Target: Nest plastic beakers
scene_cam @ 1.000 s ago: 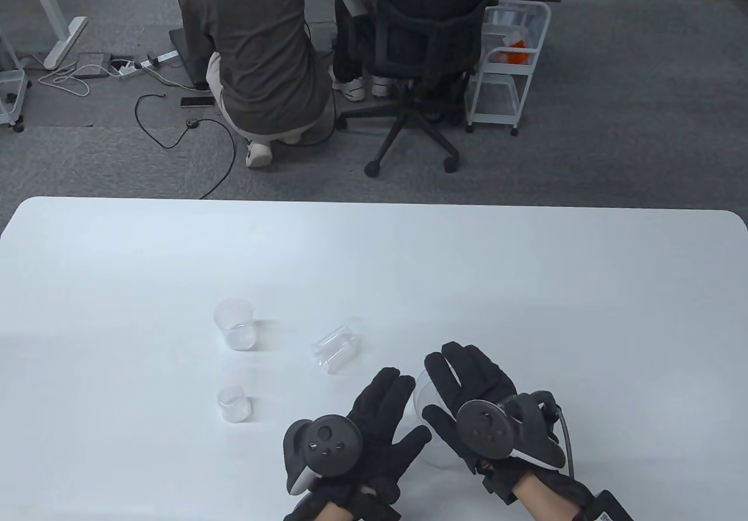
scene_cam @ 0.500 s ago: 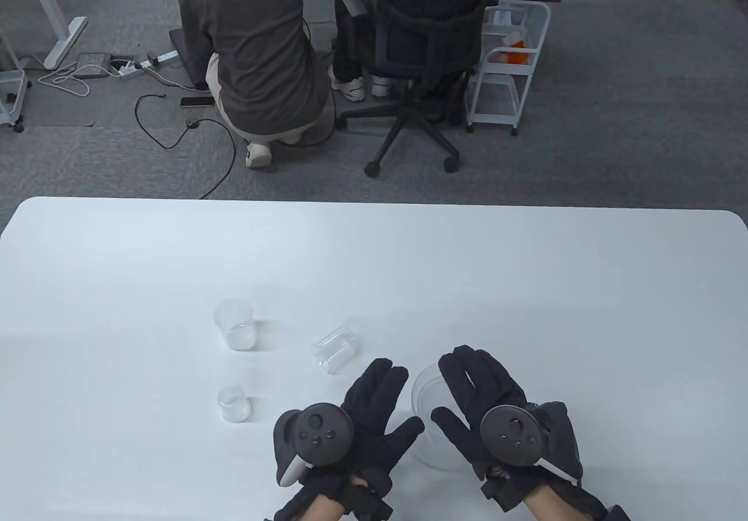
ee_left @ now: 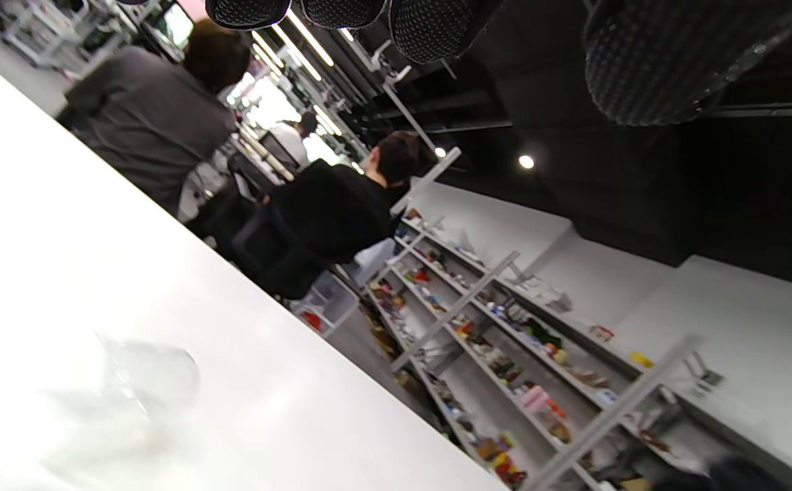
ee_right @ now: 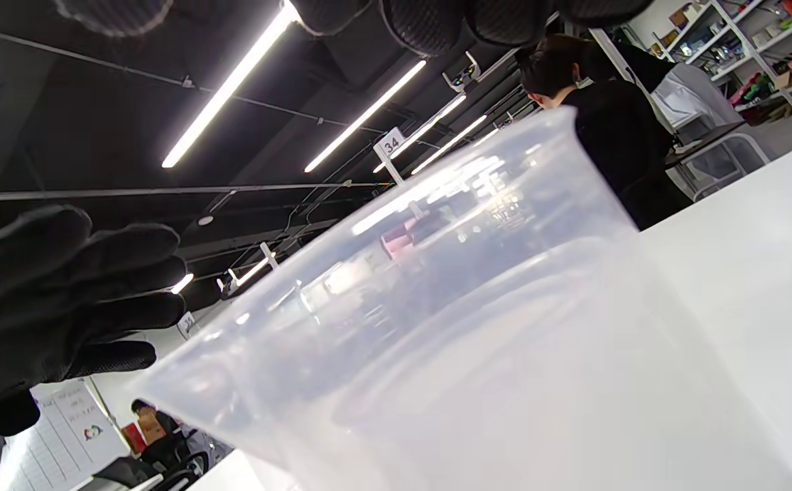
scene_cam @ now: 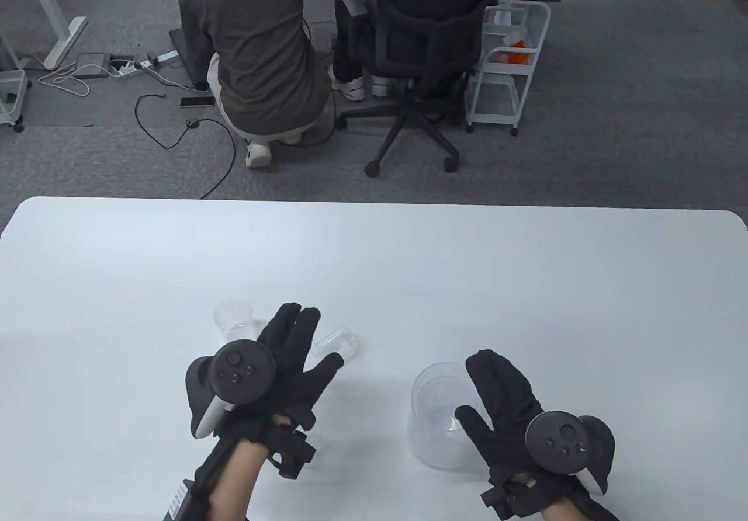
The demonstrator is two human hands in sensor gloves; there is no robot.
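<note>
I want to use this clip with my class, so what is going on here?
Someone in sensor gloves is nesting clear plastic beakers on a white table. The right hand rests open beside the large beaker. The left hand reaches, fingers spread, between the upright beaker and the tipped beaker. Nothing is nested yet.

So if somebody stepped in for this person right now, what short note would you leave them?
Left hand: fingers spread, above the table, holding nothing, over the spot between the two far beakers.
Right hand: open, beside the large beaker; contact is unclear.
Large beaker stands upright. Medium beaker is upright at far left; another beaker lies on its side. A fourth cannot be seen.
Done: nothing nested.
Left: stack the smaller beakers into the large one.
</note>
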